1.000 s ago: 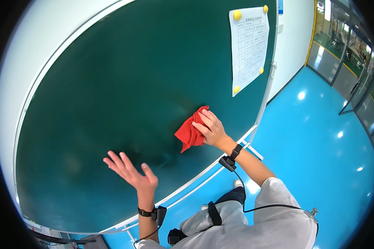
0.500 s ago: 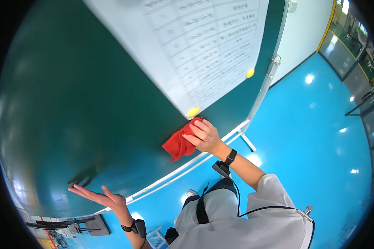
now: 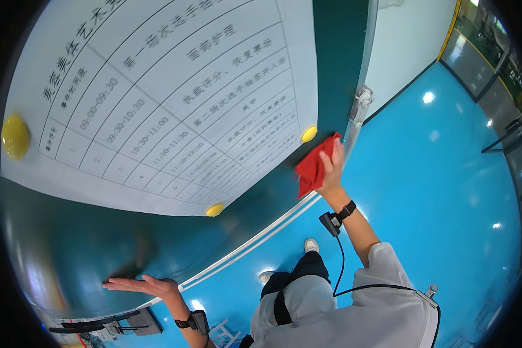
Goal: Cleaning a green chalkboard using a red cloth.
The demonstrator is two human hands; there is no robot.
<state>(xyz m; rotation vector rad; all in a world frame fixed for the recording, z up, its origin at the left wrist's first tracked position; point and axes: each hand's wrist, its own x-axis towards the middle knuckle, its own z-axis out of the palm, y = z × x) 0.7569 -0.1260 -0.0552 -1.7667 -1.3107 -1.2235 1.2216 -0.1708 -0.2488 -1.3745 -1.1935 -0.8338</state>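
My right hand (image 3: 333, 169) presses a red cloth (image 3: 311, 171) against a dark green board (image 3: 339, 69), close to its lower right corner. The fingers lie over the cloth, which hangs out to the left of them. A large white printed sheet (image 3: 162, 191) with a table on it is on the board, and yellow round magnets (image 3: 309, 134) sit at its visible corners. At the lower left, my left hand (image 3: 148, 286) is open with straight fingers, holding nothing. It is beside the board's surface near the lower edge; I cannot tell whether it touches.
A white metal rail (image 3: 249, 242) runs along the board's lower edge, and a metal fitting (image 3: 362, 98) is on its right edge. The shiny blue floor (image 3: 429, 174) spreads to the right. A black cable (image 3: 342, 255) runs from my right wrist to my shirt.
My right hand has moved the red cloth right and up toward the board's right edge. The printed sheet now fills more of the view at upper left. My left hand stays open, slightly lower.
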